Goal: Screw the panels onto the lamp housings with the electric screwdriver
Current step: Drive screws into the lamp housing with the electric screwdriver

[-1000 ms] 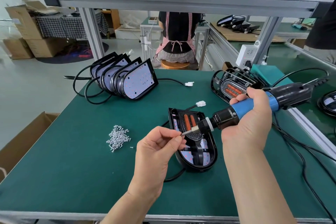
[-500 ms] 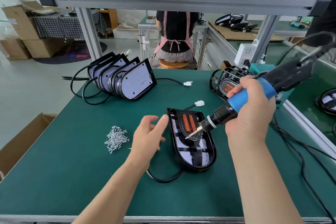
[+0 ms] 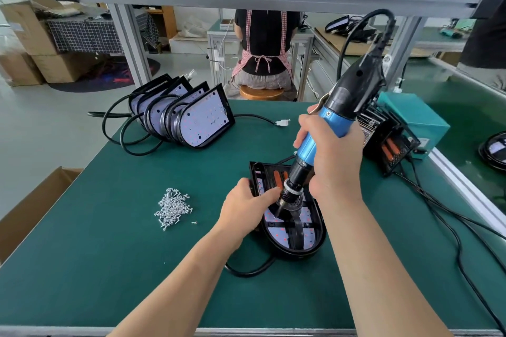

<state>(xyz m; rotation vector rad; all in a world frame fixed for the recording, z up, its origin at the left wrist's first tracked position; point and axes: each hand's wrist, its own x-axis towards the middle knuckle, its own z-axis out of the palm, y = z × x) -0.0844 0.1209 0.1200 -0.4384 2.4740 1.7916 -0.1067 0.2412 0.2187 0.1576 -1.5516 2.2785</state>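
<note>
Clenched round the blue barrel of the electric screwdriver (image 3: 335,124), your right hand (image 3: 338,164) carries the tool steeply, nearly upright, with its black cord looping overhead. Your left hand (image 3: 243,208) grips the left rim of the lamp housing (image 3: 319,230), thumb reaching in towards the bit.

That is the change. A second ago your left fingers were pinched at the tip of a driver held almost level. Half a second ago that hand hung open in the air. Now it is down on the work, and the driver has swung up and come down.

On the green bench (image 3: 109,254), a row of leaning housings (image 3: 202,117) stands well back on your left, and another stack (image 3: 388,145) sits on your right by the teal box (image 3: 413,117). The housing in hand lies flat in front of you, open side up, with the pale panel (image 3: 279,235) seated inside it. The heap of screws (image 3: 172,208) lies near your left hand, apart from the housing.

The bit tip (image 3: 276,215) rests on the panel's left part (whether a screw sits under it is too small to tell). By my reading, loading is done and driving begins: keep the tool square to the panel and your thumb away from the bit.
</note>
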